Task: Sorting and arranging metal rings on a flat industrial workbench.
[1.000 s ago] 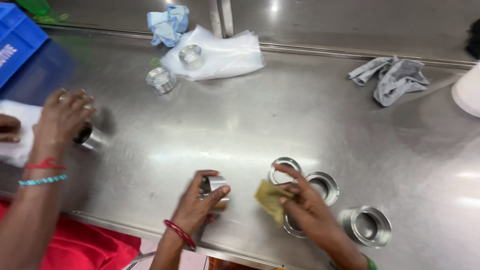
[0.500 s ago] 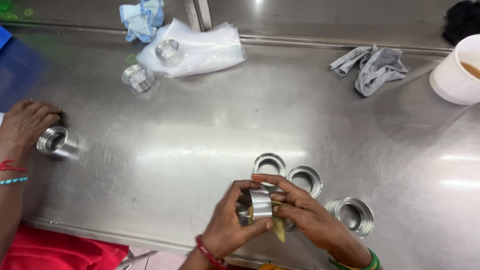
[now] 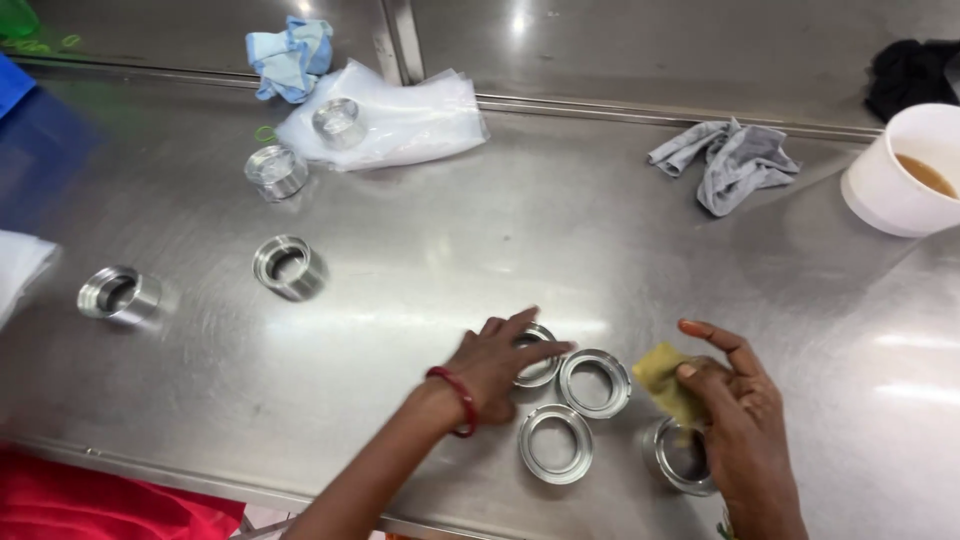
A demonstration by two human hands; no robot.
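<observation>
Head view, looking down on a steel desk. Left hand, red bangle on the wrist, lies palm down with its fingers spread loosely over a metal ring; they rest on its top rim and do not close round it. Right hand pinches a small yellow cloth between thumb and forefinger, fingers narrow. Same hand sits over another metal ring, which is partly hidden; contact with it cannot be told.

Two more rings stand between the hands: one just beside the ring under the left hand, one nearer the desk edge. All four are close together, open end up, nothing inside them.

Further left, well apart: one ring lying on its side, another near the left edge. One more stands upright beside a clear plastic bag; a further ring lies on or in that bag, cannot tell which.

Containers: white cup at the right edge, holding brown liquid.

Also noted: blue cloth at the back, grey rag near the cup, red fabric at the near left corner.
</observation>
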